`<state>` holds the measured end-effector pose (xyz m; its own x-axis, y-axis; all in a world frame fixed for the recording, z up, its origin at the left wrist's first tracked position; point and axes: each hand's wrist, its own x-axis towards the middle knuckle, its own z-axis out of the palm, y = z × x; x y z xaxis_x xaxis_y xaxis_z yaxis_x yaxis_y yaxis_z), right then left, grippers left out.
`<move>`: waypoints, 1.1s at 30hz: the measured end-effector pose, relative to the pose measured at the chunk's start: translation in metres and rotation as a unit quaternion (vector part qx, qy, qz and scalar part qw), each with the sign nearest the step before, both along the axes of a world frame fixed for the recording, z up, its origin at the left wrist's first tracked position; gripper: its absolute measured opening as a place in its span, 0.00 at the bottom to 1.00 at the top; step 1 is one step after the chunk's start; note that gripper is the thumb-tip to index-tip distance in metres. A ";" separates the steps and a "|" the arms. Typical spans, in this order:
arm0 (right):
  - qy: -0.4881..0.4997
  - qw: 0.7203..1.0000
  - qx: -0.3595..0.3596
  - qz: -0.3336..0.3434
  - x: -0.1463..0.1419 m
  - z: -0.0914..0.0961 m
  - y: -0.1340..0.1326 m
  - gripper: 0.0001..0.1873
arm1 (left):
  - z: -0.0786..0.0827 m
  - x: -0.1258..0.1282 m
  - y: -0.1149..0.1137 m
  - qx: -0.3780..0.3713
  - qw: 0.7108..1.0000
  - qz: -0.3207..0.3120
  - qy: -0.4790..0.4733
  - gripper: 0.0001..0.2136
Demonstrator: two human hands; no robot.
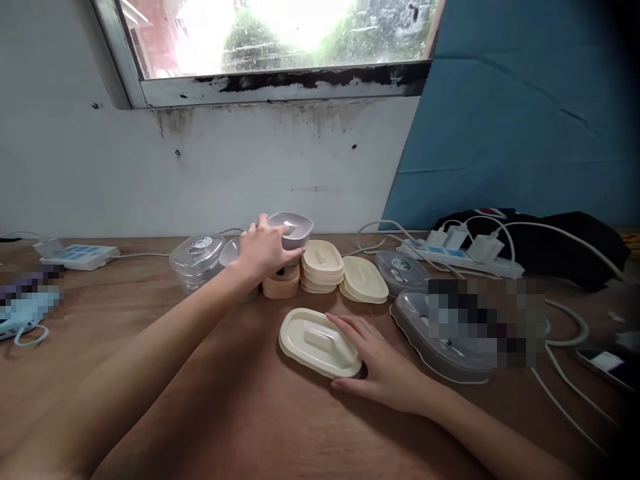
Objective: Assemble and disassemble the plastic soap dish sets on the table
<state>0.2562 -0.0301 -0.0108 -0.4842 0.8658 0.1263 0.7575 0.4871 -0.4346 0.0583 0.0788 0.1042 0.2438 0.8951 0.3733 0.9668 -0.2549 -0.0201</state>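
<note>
My left hand (pixel 263 250) reaches forward and grips a grey oval lid (pixel 293 229), held tilted above a tan oval container (pixel 281 283) at the back of the table. My right hand (pixel 380 367) lies flat on the wooden table, fingers stretched out, touching the right edge of a cream oval lid (pixel 317 341) that lies in front of me. Behind it stands a stack of cream lids (pixel 323 265), with a single cream lid (pixel 364 279) beside it.
A clear container (pixel 197 257) stands left of the stack. Grey lids (pixel 401 270) and a grey tray (pixel 435 357) lie to the right. A power strip with plugs (pixel 463 257) and loose cables (pixel 565 333) cross the right side. Another strip (pixel 80 255) lies far left. A phone (pixel 607 363) sits at right.
</note>
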 end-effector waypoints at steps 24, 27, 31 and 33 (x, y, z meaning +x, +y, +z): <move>0.017 1.000 0.016 0.004 -0.001 0.001 -0.001 0.40 | -0.005 0.011 0.064 -0.123 0.961 -0.145 0.199 0.28; 0.043 0.999 0.018 -0.009 -0.002 0.001 -0.001 0.40 | -0.005 0.008 0.060 -0.116 0.956 -0.168 0.209 0.27; 0.091 0.990 0.087 -0.061 0.000 0.006 -0.001 0.37 | -0.008 0.005 0.052 -0.092 0.954 -0.192 0.212 0.25; 0.100 0.975 0.158 -0.124 0.005 0.012 0.003 0.35 | -0.011 0.003 0.050 -0.076 0.954 -0.203 0.208 0.24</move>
